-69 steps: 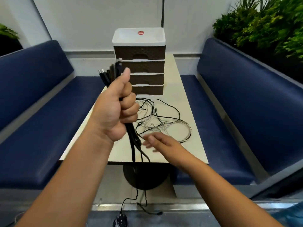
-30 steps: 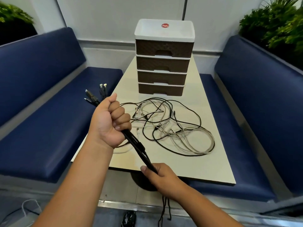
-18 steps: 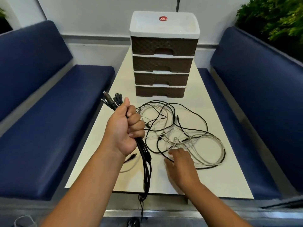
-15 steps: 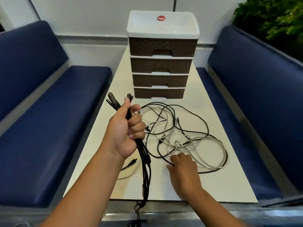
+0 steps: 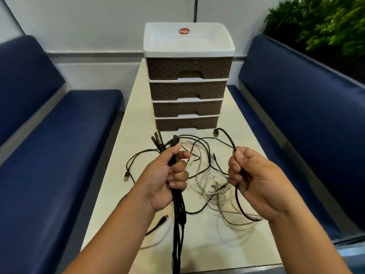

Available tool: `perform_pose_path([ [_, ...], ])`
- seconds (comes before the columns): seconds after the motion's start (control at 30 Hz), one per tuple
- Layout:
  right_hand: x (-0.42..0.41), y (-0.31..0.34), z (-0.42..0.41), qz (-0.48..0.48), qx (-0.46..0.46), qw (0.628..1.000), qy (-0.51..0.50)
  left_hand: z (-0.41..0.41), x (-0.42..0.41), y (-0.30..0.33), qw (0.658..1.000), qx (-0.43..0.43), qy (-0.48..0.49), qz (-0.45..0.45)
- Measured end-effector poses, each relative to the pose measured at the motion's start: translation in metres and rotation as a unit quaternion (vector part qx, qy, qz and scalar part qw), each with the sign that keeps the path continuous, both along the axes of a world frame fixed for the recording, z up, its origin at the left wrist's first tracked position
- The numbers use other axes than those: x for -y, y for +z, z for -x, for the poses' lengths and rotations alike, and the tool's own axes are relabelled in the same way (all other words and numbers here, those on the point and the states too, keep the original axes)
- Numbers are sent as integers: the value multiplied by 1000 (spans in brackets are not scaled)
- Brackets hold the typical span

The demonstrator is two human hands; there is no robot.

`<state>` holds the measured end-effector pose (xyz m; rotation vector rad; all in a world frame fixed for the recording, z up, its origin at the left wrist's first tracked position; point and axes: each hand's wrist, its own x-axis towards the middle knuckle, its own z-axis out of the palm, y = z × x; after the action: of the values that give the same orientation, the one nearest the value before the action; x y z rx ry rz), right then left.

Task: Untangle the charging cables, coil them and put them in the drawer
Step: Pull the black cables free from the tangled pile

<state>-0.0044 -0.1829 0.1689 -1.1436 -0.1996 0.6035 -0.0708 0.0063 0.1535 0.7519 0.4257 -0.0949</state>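
My left hand [image 5: 167, 178] is closed around a bundle of black cables [image 5: 178, 220]; their plug ends stick up above my fist and the rest hangs down past the table's near edge. My right hand [image 5: 250, 175] grips a single black cable [image 5: 229, 139] lifted from the pile, its plug curving up toward the drawers. A tangle of white and black cables [image 5: 209, 184] lies on the table between and under my hands. The brown drawer unit [image 5: 187, 91] with a white top stands at the table's far end, all its drawers closed.
The cream table [image 5: 245, 246] is narrow, with blue bench seats on the left [image 5: 59, 155] and right [image 5: 306, 125]. A loose black cable end with an orange plug [image 5: 126, 176] lies at the table's left edge. Green plants [image 5: 320, 22] stand behind the right bench.
My right hand has left the table, closed on one black cable and raised it out of the tangle. My left hand still holds the bundle, a little more centred.
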Motion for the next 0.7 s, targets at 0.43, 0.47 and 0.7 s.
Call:
perform_pose_path([
  [0.43,-31,-24,42,123,222,967,27,-5,37,-2,988,32,-6,-154],
  [0.47,-30,-27,42,138,238,961,30,-5,37,-2,986,31,-4,-164],
  [0.7,-25,-38,53,155,219,963,38,-3,41,-3,987,30,68,-143],
])
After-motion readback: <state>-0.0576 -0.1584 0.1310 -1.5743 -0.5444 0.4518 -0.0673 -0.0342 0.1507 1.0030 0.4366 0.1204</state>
